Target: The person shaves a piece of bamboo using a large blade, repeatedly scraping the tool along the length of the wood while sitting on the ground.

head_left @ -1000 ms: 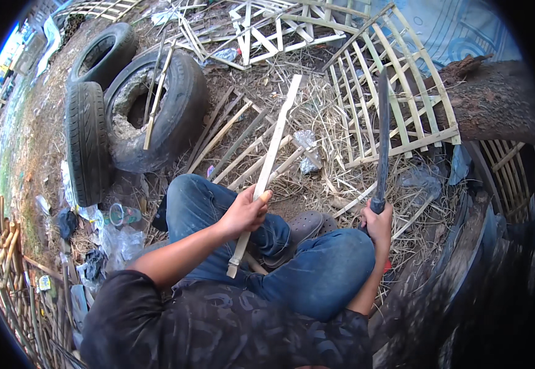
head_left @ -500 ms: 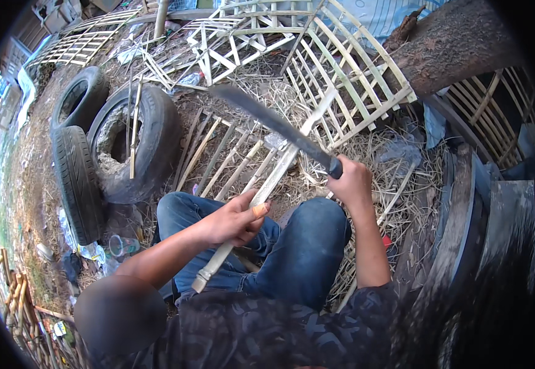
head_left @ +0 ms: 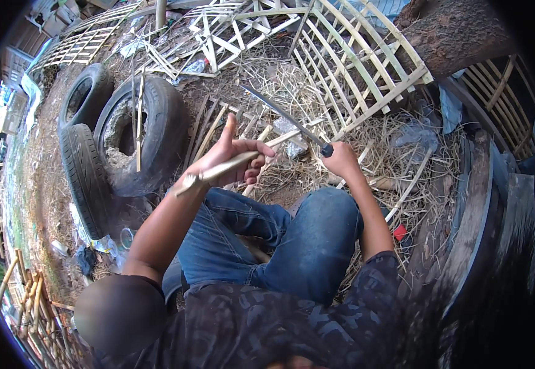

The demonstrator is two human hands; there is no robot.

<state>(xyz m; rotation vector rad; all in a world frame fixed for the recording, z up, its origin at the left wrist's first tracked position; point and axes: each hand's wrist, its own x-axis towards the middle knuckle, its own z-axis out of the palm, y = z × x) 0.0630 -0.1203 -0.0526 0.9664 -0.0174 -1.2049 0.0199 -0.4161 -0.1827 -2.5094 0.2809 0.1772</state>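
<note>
A pale bamboo strip [head_left: 225, 166] lies across the palm of my left hand [head_left: 219, 154], above my left knee. The thumb points up off the strip while the other fingers curl loosely by it. One end of the strip, with a knot, sticks out near my wrist; the other runs away toward the machete. My right hand [head_left: 343, 160] is closed round the dark handle of a machete [head_left: 285, 115], above my right knee. Its blade slants up to the left, seen nearly edge-on. Whether blade and strip touch I cannot tell.
Old tyres [head_left: 170, 117] stand at the left, one filled with hardened material. Bamboo lattice panels [head_left: 366, 67] lie ahead, near a thick tree trunk [head_left: 458, 37]. Shavings [head_left: 403, 166] and cut strips litter the ground. Boards [head_left: 464, 215] line the right side.
My left hand has risen and turned palm up with its thumb lifted, swinging the strip to a flatter slant. The machete has turned edge-on and shifted slightly left with my right hand.
</note>
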